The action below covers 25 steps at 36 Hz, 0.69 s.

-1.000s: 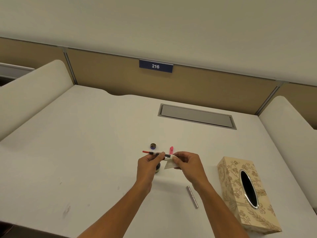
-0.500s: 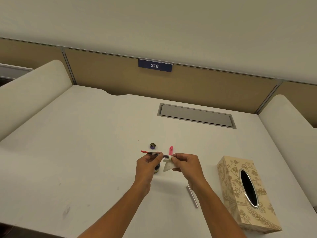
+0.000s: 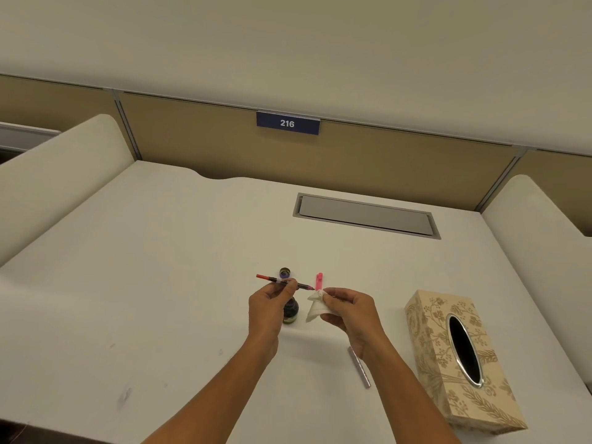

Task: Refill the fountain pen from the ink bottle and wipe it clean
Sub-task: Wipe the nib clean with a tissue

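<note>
the left hand [image 3: 269,307] pinches the pen [image 3: 285,282] level above the counter [image 3: 160,283], hiding part of the ink bottle [image 3: 291,310]. the right hand [image 3: 350,310] clutches a tissue [image 3: 315,307] just beside the pen's tip. a bottle cap [image 3: 284,272], pink cap [image 3: 318,280], metal tube [image 3: 360,368] and tissue box [image 3: 461,360] lie around.

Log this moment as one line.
left hand: holds red-ended fountain pen | right hand: holds crumpled white tissue | tissue off nib

Left hand [image 3: 268,304] holds pen [image 3: 283,282]; right hand [image 3: 350,310] holds tissue [image 3: 315,307].
</note>
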Tool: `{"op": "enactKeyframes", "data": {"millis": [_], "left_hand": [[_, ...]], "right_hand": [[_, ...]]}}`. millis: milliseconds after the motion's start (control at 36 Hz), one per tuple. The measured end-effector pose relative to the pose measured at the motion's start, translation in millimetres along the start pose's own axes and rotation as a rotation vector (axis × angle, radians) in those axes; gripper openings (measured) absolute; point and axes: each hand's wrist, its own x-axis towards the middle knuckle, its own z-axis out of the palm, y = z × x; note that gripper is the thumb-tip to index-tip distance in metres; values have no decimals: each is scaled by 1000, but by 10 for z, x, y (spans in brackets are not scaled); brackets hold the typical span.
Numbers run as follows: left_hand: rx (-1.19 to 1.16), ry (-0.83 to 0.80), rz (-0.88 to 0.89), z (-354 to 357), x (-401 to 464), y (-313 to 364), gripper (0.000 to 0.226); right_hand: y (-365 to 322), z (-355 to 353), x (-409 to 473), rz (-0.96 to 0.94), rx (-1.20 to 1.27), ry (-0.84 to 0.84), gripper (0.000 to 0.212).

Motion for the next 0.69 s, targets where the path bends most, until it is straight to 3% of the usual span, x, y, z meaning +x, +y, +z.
{"op": "enactKeyframes", "data": {"millis": [167,389,694], "left_hand": [[-3,-8,-7,4,19,25,20],[-7,-16,-28,27,-6,6,12],[16,-30,-42,63,-45,-14,4]], "right_hand": [[-16,-26,12,59,96,14,19],[-36,-48,53,95,10,34,13],[-67,-19,23,89,192,-35,31]]}}
